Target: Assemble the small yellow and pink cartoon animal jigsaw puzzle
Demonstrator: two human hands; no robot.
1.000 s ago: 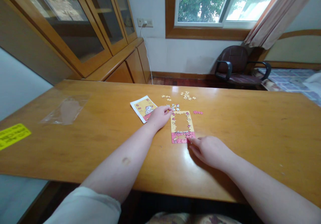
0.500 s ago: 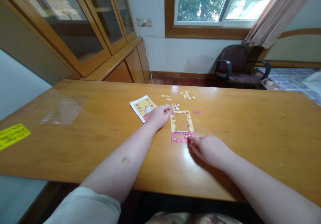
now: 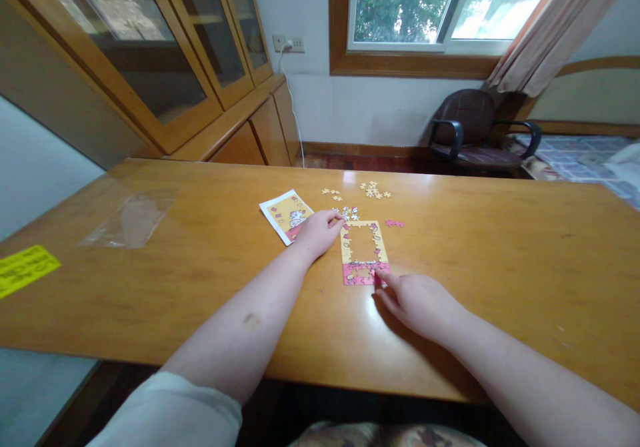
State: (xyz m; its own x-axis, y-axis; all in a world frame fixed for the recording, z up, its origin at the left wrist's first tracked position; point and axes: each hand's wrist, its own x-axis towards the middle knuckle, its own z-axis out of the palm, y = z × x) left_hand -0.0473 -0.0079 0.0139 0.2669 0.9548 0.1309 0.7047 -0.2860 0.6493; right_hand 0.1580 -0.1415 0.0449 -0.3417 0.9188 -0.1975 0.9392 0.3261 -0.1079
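Observation:
A partly assembled jigsaw puzzle (image 3: 380, 250) lies on the table, its yellow and pink border joined around a hollow middle. My left hand (image 3: 323, 230) rests at the border's upper left corner, fingers curled together; whether a piece is between them is hidden. With its index finger stretched onto the pink lower right part, my right hand (image 3: 420, 303) touches the puzzle there, the thumb a little apart below. Behind the left fingers lie mixed white puzzle pieces (image 3: 352, 214). The printed picture card (image 3: 283, 208) is partly covered by my left hand.
Joined pink pieces (image 3: 395, 223) lie right of the puzzle. Farther back are yellow pieces (image 3: 373, 191) and a smaller yellow group (image 3: 332, 193). A clear plastic bag (image 3: 133, 220) lies on the left of the wooden table (image 3: 210, 233), a yellow label (image 3: 27, 270) at its edge.
My right index finger has straightened slightly onto the pink part, and its thumb has come a little away from it. The left hand has stayed in place.

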